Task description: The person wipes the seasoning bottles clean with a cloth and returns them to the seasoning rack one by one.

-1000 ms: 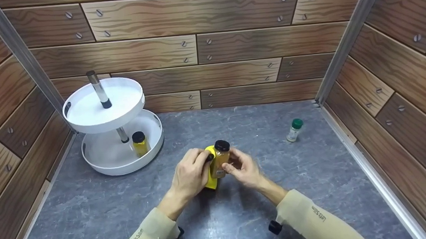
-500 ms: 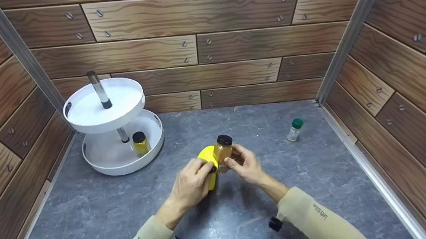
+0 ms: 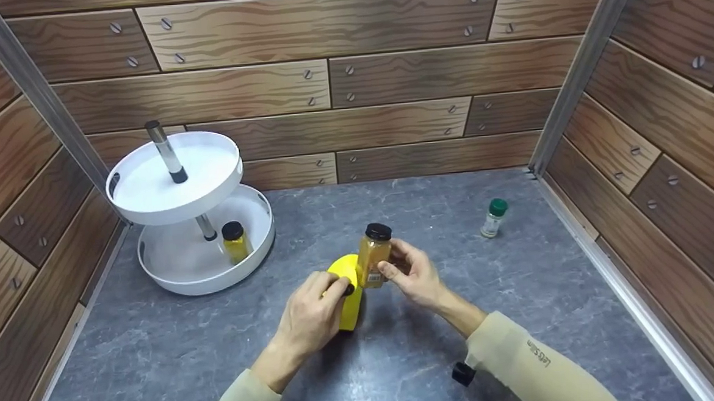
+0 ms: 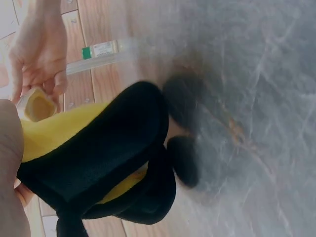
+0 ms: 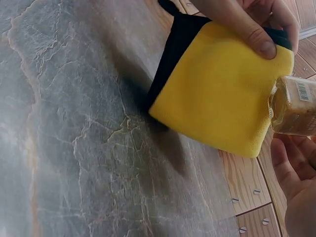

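Note:
My right hand (image 3: 419, 278) holds a spice jar (image 3: 373, 262) with a black lid and yellow-brown contents, thumb on its near side. It is raised above the grey table, nearly upright. A folded yellow cloth (image 5: 217, 94) with a dark green-black edge is pinched in my left hand (image 3: 310, 316), just left of the jar. In the right wrist view the cloth's edge reaches right to the jar's base. The left wrist view shows the dark face of the cloth (image 4: 108, 143) hanging over the table.
A white two-tier round tray (image 3: 196, 286) stands at the back left, a black-lidded yellow jar (image 3: 237, 248) in its lower tier. At the right rear is a small green-capped jar (image 3: 492, 221). Wood-patterned walls (image 3: 326, 80) enclose the table (image 3: 540, 313).
My left hand and the cloth have moved down and left, off the jar's side. My right hand has lifted the jar slightly up and away, so more of it shows.

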`<control>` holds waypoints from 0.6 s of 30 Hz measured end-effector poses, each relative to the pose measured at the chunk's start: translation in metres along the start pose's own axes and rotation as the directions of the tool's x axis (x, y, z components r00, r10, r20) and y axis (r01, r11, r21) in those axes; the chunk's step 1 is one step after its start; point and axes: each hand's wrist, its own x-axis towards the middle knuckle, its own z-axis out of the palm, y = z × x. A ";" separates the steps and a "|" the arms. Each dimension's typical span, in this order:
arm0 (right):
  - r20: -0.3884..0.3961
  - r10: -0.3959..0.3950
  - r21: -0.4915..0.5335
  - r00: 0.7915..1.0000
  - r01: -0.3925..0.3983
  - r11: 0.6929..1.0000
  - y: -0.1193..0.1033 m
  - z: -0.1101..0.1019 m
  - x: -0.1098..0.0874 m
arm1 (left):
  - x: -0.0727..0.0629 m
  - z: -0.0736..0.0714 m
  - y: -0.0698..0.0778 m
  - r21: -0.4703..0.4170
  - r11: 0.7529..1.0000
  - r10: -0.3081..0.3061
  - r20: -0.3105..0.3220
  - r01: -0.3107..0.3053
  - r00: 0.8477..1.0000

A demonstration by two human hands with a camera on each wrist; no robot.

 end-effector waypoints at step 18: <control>-0.019 -0.021 -0.096 1.000 0.019 0.995 0.015 -0.010 -0.011 | 0.003 -0.016 -0.022 0.011 0.998 -0.061 -0.091 0.062 0.994</control>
